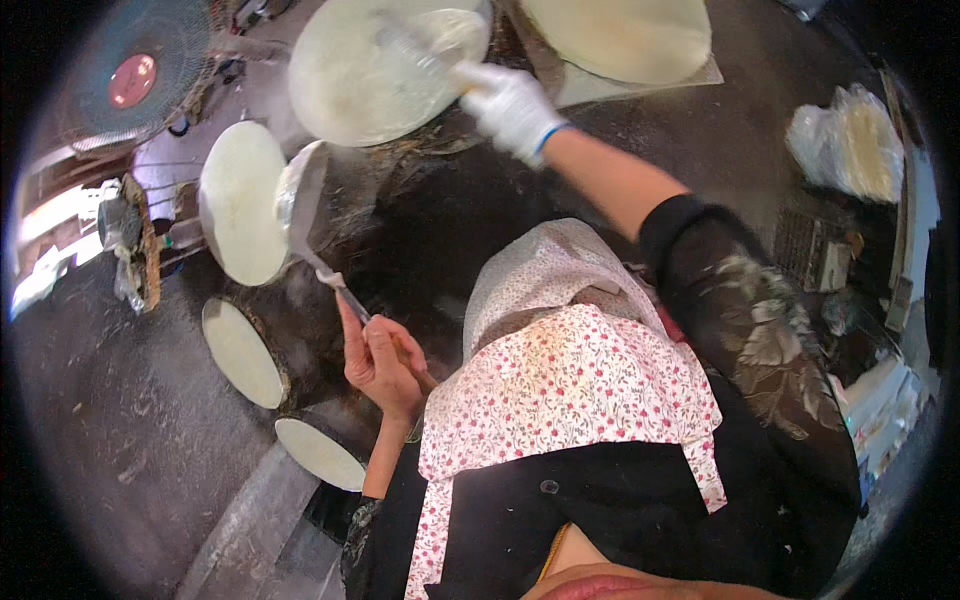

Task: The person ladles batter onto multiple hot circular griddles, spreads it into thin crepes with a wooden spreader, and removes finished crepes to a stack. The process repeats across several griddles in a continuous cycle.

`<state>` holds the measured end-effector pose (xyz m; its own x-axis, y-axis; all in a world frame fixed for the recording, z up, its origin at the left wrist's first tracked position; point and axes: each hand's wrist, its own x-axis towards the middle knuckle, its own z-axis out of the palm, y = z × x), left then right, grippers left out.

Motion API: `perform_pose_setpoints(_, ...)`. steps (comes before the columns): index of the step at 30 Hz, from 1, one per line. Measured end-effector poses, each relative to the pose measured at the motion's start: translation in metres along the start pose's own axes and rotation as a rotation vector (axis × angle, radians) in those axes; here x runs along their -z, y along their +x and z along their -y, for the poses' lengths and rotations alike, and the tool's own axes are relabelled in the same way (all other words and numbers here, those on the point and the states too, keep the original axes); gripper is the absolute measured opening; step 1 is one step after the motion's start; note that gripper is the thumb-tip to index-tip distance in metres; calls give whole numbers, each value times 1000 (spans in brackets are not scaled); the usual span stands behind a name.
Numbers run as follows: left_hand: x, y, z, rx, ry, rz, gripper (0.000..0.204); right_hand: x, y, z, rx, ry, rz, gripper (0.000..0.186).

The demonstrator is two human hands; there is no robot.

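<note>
My left hand (385,365) is closed on the handle of a long ladle-like tool (320,268); its pale, wide head (297,195) is beside a round plate coated in pale batter (240,205). My right hand (510,115), in a white glove, is closed on a flat spreading tool (420,55), blurred, over a large round plate with a pale layer (350,90). Another large pale round (615,30) lies to its right on a light square board. Two smaller coated rounds (240,355) (318,450) are at the lower left.
A mesh-guarded fan (170,40) with a pink centre is at upper left, above a metal fitting (120,225). Plastic-wrapped pale stacks (845,140) and a wire crate (800,245) are at right. A floral cloth (570,380) covers part of my front.
</note>
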<state>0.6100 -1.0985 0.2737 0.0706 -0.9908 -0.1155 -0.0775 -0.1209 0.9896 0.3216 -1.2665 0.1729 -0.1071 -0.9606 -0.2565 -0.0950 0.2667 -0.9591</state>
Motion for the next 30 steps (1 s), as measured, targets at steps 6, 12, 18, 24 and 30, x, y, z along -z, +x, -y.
perform_pose_setpoints(6, -10, 5, 8, -127, -67, 40, 54, -28, -63, -52, 159, -247, 44, 45)
perform_pose_setpoints(12, -21, 6, 10, -66, 23, -3, 55, 6, 8, -71, 84, -109, -85, 47)
perform_pose_setpoints(18, -38, 9, 9, -10, -11, -38, 53, 18, -9, -38, 2, -108, -91, 48)
perform_pose_setpoints(24, -44, 21, 11, -35, -23, 40, 56, 49, 91, -26, 36, 35, 29, 49)
perform_pose_setpoints(30, -46, 31, 7, 22, -52, 4, 52, 30, -38, -61, 197, -207, -177, 52)
